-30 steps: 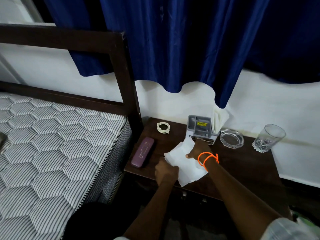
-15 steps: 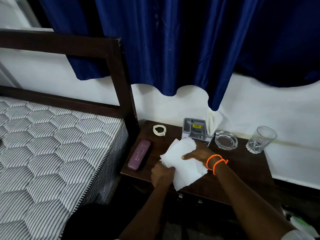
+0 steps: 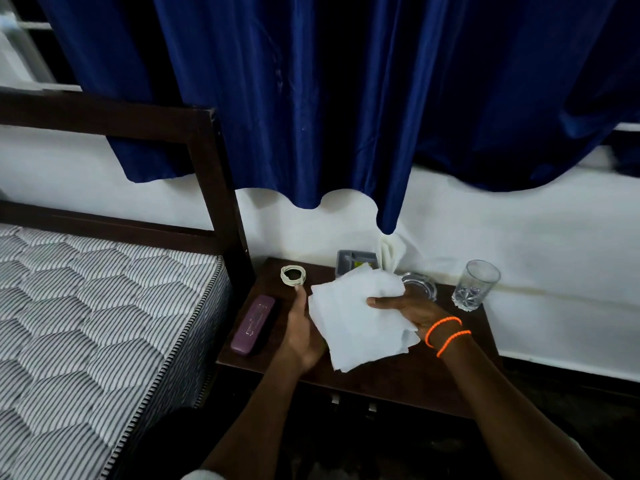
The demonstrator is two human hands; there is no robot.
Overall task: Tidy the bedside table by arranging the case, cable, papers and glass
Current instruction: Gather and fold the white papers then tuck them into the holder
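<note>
beside the bed, at the far left, a striped quilted mattress (image 3: 86,323) lies against a dark wooden headboard (image 3: 214,188), and the dark bedside table (image 3: 391,382) stands just to its right under a blue curtain (image 3: 329,98). on the table's left edge lies the purple case (image 3: 253,324), lengthwise and flat. behind it, near the back left corner, sits the coiled white cable (image 3: 293,275) — a small tight ring, apart from the case. the left hand (image 3: 303,336) comes next, palm turned inward with fingers extended, pressed against the left edge of the white papers (image 3: 356,320); its thumb tip points up toward the cable. the papers are a loose stack held above the middle of the table, between both hands. the right hand (image 3: 412,311), two orange bands (image 3: 446,336) on its wrist, grips the stack's right side with the thumb on top and the fingers underneath. behind the papers a grey organiser (image 3: 355,261) stands at the wall with white napkins (image 3: 391,252) beside it. a clear ashtray (image 3: 420,289) shows partly behind the right hand — and further right the empty glass (image 3: 476,284) stands upright near the table's back right corner.
</note>
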